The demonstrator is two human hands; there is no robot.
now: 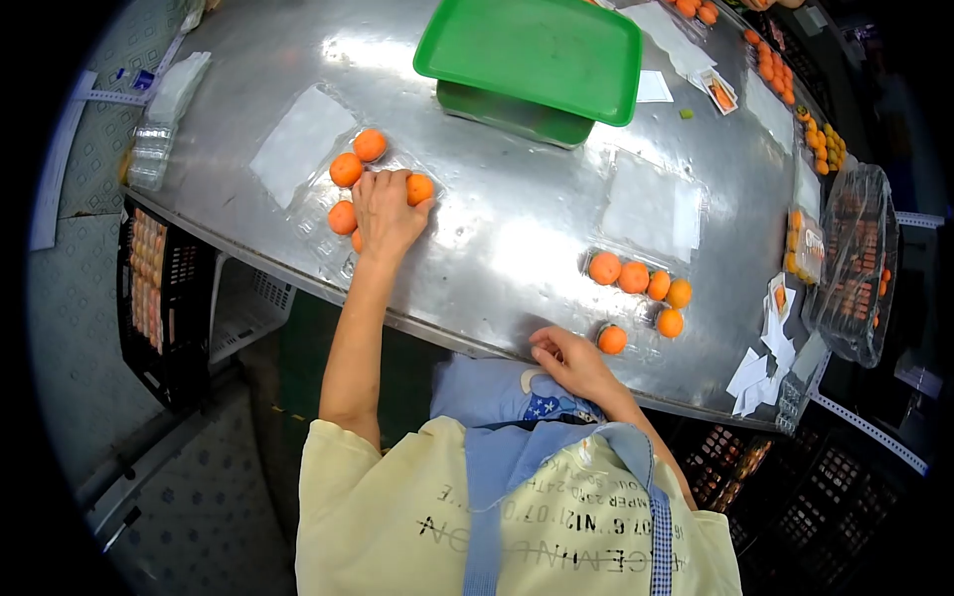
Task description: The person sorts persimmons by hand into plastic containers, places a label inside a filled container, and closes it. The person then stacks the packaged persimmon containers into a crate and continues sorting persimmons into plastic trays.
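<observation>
My left hand (391, 217) reaches over a clear plastic clamshell (320, 240) at the left of the metal table. Its thumb and index finger close around an orange (420, 189). Other oranges, such as one at the top (370, 145), sit around that hand, and one is partly hidden under the wrist. My right hand (574, 364) rests near the table's front edge, fingers loosely curled and apart, holding nothing visible. To its right, a second clear clamshell (641, 343) holds several oranges, including a single one (612, 339) closest to the hand.
A green plastic tray (532, 60) stands at the back middle on a green base. White liner sheets (304, 145) lie in the clamshells. Packed fruit, a plastic-wrapped container (853, 268) and paper cards (760, 382) line the right side. Black crates (149, 288) stand below the table.
</observation>
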